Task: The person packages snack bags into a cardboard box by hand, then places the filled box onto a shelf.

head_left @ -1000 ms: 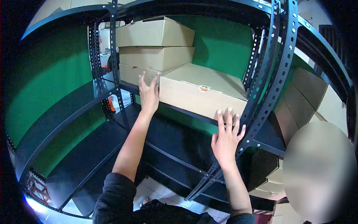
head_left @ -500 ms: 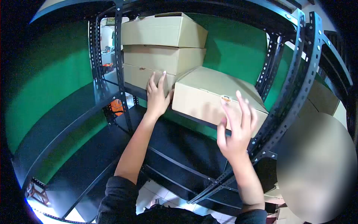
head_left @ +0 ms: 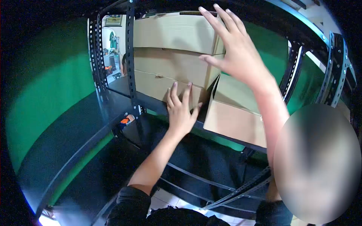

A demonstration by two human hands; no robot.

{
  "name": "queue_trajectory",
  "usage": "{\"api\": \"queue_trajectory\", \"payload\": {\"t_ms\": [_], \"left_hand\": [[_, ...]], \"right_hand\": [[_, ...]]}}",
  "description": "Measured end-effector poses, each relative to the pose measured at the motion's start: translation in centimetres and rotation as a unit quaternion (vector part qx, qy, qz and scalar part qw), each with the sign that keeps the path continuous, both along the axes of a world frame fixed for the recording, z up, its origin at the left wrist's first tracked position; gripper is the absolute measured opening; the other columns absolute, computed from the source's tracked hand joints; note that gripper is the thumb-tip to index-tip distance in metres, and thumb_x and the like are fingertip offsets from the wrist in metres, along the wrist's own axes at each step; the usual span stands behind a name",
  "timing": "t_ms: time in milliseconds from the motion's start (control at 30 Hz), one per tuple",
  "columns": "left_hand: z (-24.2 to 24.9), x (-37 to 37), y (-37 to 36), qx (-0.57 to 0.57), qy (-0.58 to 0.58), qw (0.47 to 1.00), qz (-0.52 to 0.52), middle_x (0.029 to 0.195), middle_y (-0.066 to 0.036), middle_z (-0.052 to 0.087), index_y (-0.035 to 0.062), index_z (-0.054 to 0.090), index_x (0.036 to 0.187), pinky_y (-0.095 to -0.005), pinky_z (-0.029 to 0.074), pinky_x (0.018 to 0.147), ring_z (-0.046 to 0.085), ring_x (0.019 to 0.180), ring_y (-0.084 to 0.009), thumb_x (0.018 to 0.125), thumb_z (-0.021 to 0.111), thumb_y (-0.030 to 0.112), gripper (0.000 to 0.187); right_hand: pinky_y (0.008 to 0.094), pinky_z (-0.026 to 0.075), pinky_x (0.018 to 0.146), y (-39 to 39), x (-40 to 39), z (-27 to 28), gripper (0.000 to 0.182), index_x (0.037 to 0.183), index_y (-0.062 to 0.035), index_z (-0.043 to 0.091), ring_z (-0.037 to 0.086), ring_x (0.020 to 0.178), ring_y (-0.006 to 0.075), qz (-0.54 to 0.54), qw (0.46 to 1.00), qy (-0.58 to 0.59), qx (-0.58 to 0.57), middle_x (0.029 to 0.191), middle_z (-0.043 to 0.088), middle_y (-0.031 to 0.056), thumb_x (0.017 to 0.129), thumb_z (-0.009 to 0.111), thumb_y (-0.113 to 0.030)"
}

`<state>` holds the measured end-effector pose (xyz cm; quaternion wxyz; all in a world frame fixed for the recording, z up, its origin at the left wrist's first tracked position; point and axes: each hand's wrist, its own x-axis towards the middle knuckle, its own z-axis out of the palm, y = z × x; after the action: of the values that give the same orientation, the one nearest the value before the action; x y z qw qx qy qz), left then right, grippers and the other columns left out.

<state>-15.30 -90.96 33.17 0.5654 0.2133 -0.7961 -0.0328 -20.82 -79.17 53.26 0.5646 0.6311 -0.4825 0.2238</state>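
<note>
Three cardboard boxes are stacked on a black metal shelf: a top box point(head_left: 169, 33), a middle box point(head_left: 171, 62) and a bottom box point(head_left: 149, 84). My left hand point(head_left: 180, 115) is open, its fingers spread upward against the front of the bottom box near its right end. Raised before the right end of the top box is my right hand point(head_left: 239, 54), open, with thumb and fingers wide apart. Below that forearm sits another cardboard box point(head_left: 233, 120), right of the stack, with a narrow dark gap between them. My right forearm hides part of this box.
A perforated black post point(head_left: 130, 56) stands just left of the stack. Lower shelf boards point(head_left: 203, 156) lie beneath. Green sheeting point(head_left: 49, 90) lines the back. At the right is a person point(head_left: 316, 162) whose face is blurred. An orange item point(head_left: 127, 119) shows behind the post.
My right hand has risen from the front of the right-hand box to the top box. My left hand stays at the bottom box. The view has shifted, and the boxes appear closer.
</note>
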Motion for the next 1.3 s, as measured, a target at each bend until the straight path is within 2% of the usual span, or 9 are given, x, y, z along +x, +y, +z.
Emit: {"api": "queue_trajectory", "payload": {"t_ms": [33,267,300,567,800,933,1000,1100,1300], "left_hand": [[0.0,0.2,0.2,0.001,-0.008,1.000,0.005,0.139,-0.025,0.015,0.0163,0.025,0.138,-0.0532,0.021,0.102,0.020,0.125,-0.0453,0.082,0.058,0.032,0.067],[-0.3,0.4,-0.2,0.013,-0.023,1.000,-0.013,0.140,-0.024,0.014,0.0201,0.027,0.138,-0.0549,0.019,0.101,0.018,0.126,-0.0461,0.083,0.056,0.032,0.064],[-0.2,0.5,-0.2,0.016,-0.024,0.999,-0.015,0.140,-0.024,0.014,0.0200,0.027,0.138,-0.0555,0.019,0.101,0.018,0.126,-0.0464,0.083,0.056,0.032,0.064],[-0.4,0.5,-0.5,0.026,-0.014,0.999,-0.032,0.140,-0.024,0.014,0.0211,0.029,0.138,-0.0572,0.019,0.100,0.017,0.126,-0.0473,0.083,0.056,0.032,0.063],[-0.5,0.4,-0.5,0.039,-0.017,0.998,-0.036,0.141,-0.021,0.015,0.0242,0.031,0.137,-0.0602,0.015,0.101,0.016,0.128,-0.0447,0.082,0.057,0.034,0.061],[-0.7,0.3,-0.6,0.046,-0.008,0.998,-0.039,0.141,-0.021,0.015,0.0242,0.034,0.135,-0.0616,0.012,0.101,0.014,0.129,-0.0435,0.082,0.057,0.035,0.059],[-0.7,0.4,-0.6,0.047,0.003,0.997,-0.053,0.142,-0.020,0.016,0.0238,0.037,0.134,-0.0630,0.008,0.100,0.014,0.130,-0.0431,0.082,0.058,0.035,0.057],[-0.5,0.8,-0.3,0.061,0.049,0.993,-0.089,0.142,-0.017,0.018,0.0228,0.048,0.126,-0.0667,-0.006,0.096,0.012,0.131,-0.0422,0.078,0.059,0.026,0.048],[1.1,1.3,0.1,-0.008,0.093,0.969,-0.228,0.138,-0.018,0.024,0.0111,0.045,0.126,-0.0593,0.002,0.102,0.018,0.129,-0.0408,0.079,0.057,0.028,0.052]], "right_hand": [[0.0442,0.022,0.108,0.4,-0.2,1.5,0.096,0.141,-0.0182,0.017,0.018,0.131,0.0392,-0.094,0.989,-0.032,0.108,0.145,0.015,0.0157,0.065,0.074,-0.033],[0.0396,0.032,0.101,-1.8,0.2,3.3,0.104,0.141,-0.0144,0.014,0.032,0.121,0.0379,-0.078,0.979,-0.062,0.179,0.127,0.036,0.0229,0.058,0.076,-0.020],[0.0373,0.036,0.098,-1.9,0.7,3.4,0.103,0.141,-0.0136,0.016,0.038,0.113,0.0350,-0.083,0.977,-0.071,0.184,0.116,0.041,0.0210,0.057,0.075,-0.017],[0.0337,0.040,0.085,-3.1,1.1,2.9,0.096,0.137,-0.0064,0.026,0.045,0.092,0.0279,-0.113,0.978,-0.077,0.159,0.104,0.046,0.0154,0.055,0.074,-0.017],[0.0353,0.040,0.088,-3.9,1.3,4.2,0.096,0.137,-0.0064,0.025,0.046,0.099,0.0302,-0.205,0.960,-0.036,0.190,0.108,0.046,0.0171,0.057,0.075,-0.025],[0.0375,0.036,0.097,-4.8,-0.2,4.2,0.093,0.133,0.0023,0.029,0.044,0.109,0.0337,-0.232,0.953,-0.020,0.194,0.117,0.045,0.0204,0.061,0.074,-0.035],[0.0369,0.032,0.101,-5.7,-1.0,3.5,0.090,0.129,0.0087,0.032,0.041,0.115,0.0345,-0.289,0.943,0.145,0.078,0.123,0.044,0.0235,0.064,0.071,-0.040],[0.0365,0.033,0.101,-5.9,0.1,2.7,0.081,0.124,0.0125,0.037,0.042,0.117,0.0344,-0.234,0.967,0.010,0.103,0.121,0.045,0.0270,0.071,0.065,-0.043],[0.0361,0.037,0.097,-5.8,-0.6,2.5,0.069,0.121,0.0136,0.041,0.046,0.112,0.0358,-0.176,0.978,-0.083,0.080,0.116,0.049,0.0292,0.078,0.059,-0.037]]}}
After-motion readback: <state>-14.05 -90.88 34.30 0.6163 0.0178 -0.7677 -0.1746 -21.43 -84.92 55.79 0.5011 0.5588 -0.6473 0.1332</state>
